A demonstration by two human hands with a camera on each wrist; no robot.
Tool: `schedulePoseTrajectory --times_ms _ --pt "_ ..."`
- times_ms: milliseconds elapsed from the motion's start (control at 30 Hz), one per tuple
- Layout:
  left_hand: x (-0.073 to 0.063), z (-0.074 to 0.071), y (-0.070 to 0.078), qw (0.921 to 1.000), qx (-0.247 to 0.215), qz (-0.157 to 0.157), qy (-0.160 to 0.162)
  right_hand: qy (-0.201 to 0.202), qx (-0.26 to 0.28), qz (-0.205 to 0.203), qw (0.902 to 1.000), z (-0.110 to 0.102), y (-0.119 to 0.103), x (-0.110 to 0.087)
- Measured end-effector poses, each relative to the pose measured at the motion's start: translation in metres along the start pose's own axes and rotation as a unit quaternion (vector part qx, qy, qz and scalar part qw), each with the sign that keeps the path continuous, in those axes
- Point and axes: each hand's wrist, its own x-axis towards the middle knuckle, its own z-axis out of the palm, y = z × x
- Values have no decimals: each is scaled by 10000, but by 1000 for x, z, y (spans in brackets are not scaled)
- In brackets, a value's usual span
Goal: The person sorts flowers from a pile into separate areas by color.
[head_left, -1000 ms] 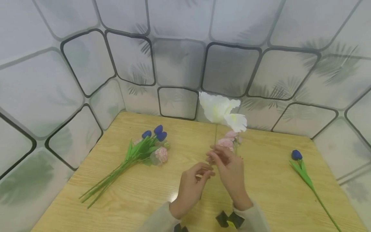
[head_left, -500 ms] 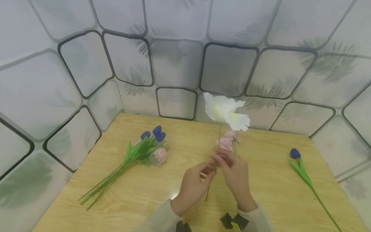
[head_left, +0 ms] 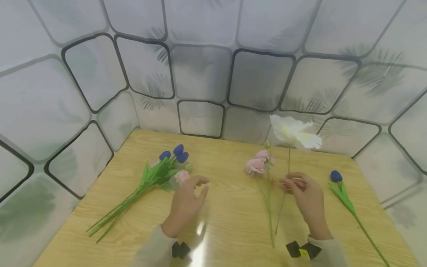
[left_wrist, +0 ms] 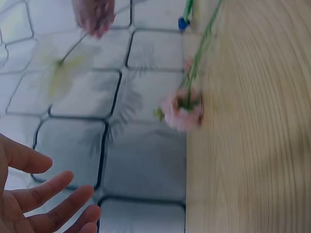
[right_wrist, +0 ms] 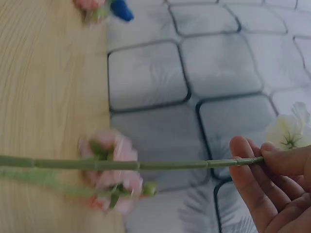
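Note:
My right hand [head_left: 308, 202] pinches the thin green stem of a white artificial flower [head_left: 293, 132] between thumb and fingertips. The bloom stands upright above the hand, and the stem's lower end slants down over the table. In the right wrist view the stem [right_wrist: 175, 165] runs out from the pinch. My left hand [head_left: 187, 204] is held in the air with relaxed, parted fingers and nothing in them, its fingertips near a bunch of artificial flowers [head_left: 156, 178]. In the left wrist view its fingers [left_wrist: 53, 194] are spread apart.
Between the hands a pink flower spray [head_left: 257, 166] lies on the wooden table [head_left: 227, 222]. The bunch at left has blue tulips [head_left: 178, 150] and pink blooms. A single blue tulip [head_left: 336, 176] lies at right. Patterned cloth walls [head_left: 200, 74] stand behind the table.
My left hand has let go of the white flower's stem and moved left toward the bunch. My right hand has carried the white flower to the right, uncovering the pink spray.

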Motion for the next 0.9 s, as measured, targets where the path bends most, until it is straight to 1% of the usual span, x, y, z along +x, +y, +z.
schedulePoseTrajectory --times_ms 67,133,167,200,267,300,433,533,600,700,800,900 --pt "3 -12 -11 9992 -45 -395 -52 -140 -159 161 9996 -10 13 3" --pt "5 -26 -21 9972 -75 -743 -47 -295 -140 350 9989 -18 26 8" --pt "6 -33 -26 9959 -87 -905 -34 -368 -184 405 9983 -22 32 9" --pt "6 -40 -31 9950 -52 -1001 4 -439 -208 463 9977 -26 39 11" --pt "7 -54 -40 9940 112 -1080 126 -556 -246 592 9964 -31 51 15" --pt "8 -61 -44 9939 253 -1043 248 -603 -263 660 9956 -33 57 16" --pt "6 -85 -62 9890 787 -1107 577 -833 -408 960 9910 -39 78 20" --pt "2 -100 -76 9849 1004 -1269 619 -1054 -491 1219 9857 -42 90 22" --pt "-1 -108 -87 9826 1110 -1368 581 -1164 -551 1333 9827 -44 97 23" --pt "-4 -116 -101 9782 1289 -1560 466 -1230 -616 1444 9799 -47 105 26" --pt "-7 -120 -113 9733 1494 -1705 361 -1263 -657 1547 9776 -48 110 28" --pt "-10 -121 -122 9696 1623 -1811 279 -1323 -757 1651 9744 -48 112 30"
